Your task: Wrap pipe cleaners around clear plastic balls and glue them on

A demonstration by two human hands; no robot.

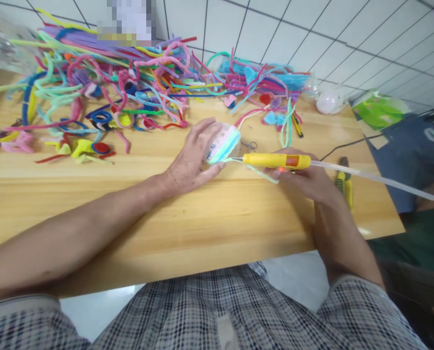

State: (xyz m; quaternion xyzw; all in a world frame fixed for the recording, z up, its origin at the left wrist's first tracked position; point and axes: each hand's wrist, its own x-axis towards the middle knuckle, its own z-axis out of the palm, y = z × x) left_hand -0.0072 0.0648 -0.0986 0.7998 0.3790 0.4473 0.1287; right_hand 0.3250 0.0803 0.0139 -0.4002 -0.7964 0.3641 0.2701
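Two hands: your left hand cups a clear round plastic ball banded with pastel fuzzy strips; your right hand wraps a slim yellow glue gun with an orange-brown window.
Ball position: over the middle of the pale wooden table; can't tell if it touches the wood.
Nozzle: aims left at the ball's lower right, beside a pale-green fuzzy strand; contact too small to tell.
Technique: brace the ball with your left palm, lay a thin glue line, press the strand snug against the last band.
Caution: your left thumb is just beside the metal tip; likely hot, so give it room.
Glue stick: one long translucent glue stick juts out behind; mind it doesn't snag.
Tools on table: one pair of small metal scissors, one pair of yellow-and-black pliers, one yellow-and-black cutter.
Spare ball: at least one, a whitish translucent sphere, back right.
Packet: one bright-green plastic packet.
Loose fuzzy stems: many multicoloured fuzzy stems, too tangled to count.
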